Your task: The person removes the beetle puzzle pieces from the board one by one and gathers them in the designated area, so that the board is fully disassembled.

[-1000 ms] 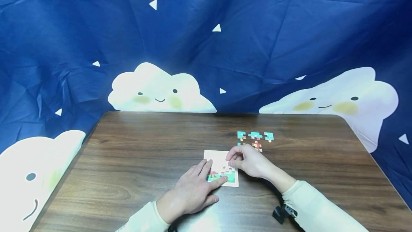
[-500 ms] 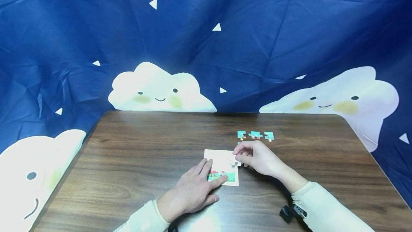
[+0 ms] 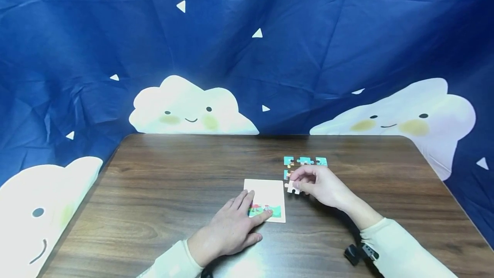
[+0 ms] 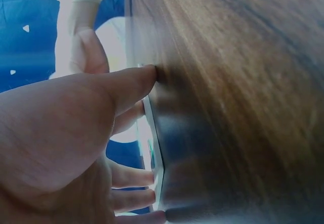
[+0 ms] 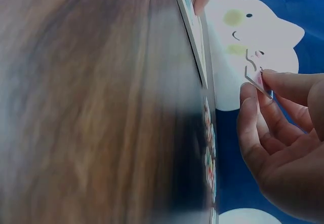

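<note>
One pale piece (image 3: 292, 187), sleeve marking (image 3: 146, 273) illegible

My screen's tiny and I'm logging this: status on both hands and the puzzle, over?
Left hand rests on puzzle board. Right hand pinches one puzzle piece, raised off table. Loose pieces beyond, partly hidden by right hand.

Table (image 3: 173, 175): spreading wide in streaky brown wood grain, rounding off at both far corners, catching a white glare at the near side.
Pale square board (image 3: 266, 188): lying flat near the middle, showing a green-and-red picture strip along the near side.
Far row of puzzle pieces (image 3: 305, 160): numbering three, lying beyond the board and rightward, showing mostly turquoise.
Nearer piece (image 3: 286, 175): lying just below the row's left end, showing only partly.
</note>
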Motion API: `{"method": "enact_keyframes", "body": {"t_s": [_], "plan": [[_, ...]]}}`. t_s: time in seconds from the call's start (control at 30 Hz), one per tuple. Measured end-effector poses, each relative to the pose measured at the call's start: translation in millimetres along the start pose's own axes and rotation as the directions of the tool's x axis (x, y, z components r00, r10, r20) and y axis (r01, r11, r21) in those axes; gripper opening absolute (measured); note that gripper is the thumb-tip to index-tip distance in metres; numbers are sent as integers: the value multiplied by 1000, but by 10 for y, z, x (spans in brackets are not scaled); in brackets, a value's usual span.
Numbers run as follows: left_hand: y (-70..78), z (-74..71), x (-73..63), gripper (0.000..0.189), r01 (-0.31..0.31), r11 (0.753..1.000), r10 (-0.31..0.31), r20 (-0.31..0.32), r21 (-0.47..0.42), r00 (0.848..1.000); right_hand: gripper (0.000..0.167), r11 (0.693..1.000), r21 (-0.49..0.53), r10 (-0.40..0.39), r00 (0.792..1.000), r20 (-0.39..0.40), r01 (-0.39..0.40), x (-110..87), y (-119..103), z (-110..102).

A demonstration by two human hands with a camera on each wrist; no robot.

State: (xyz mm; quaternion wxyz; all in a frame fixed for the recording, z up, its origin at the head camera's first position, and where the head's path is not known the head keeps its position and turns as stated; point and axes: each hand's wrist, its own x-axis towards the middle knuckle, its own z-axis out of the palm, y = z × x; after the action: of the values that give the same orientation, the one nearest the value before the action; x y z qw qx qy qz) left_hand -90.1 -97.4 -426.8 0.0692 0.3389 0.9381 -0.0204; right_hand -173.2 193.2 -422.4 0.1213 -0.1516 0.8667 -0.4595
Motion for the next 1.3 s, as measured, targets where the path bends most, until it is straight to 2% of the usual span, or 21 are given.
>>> {"method": "enact_keyframes", "body": {"t_s": [0.3,0.63,1.0,1.3], "plan": [[-7,21,-12,60,-7,1000,7,-16,17,1000,7,999,-54,1,999,-54,-4,-60,118,-151],[-17,8,-13,60,-8,999,9,-10,48,1000,12,1000,-17,-21,995,-101,19,-105,210,-268],[-21,15,-8,60,-12,999,12,-9,40,1000,10,994,-111,-34,989,-146,17,-83,352,-446],[-20,9,3,60,-9,999,9,-4,38,1000,8,985,-169,7,989,-147,-32,-34,495,-544]]}}
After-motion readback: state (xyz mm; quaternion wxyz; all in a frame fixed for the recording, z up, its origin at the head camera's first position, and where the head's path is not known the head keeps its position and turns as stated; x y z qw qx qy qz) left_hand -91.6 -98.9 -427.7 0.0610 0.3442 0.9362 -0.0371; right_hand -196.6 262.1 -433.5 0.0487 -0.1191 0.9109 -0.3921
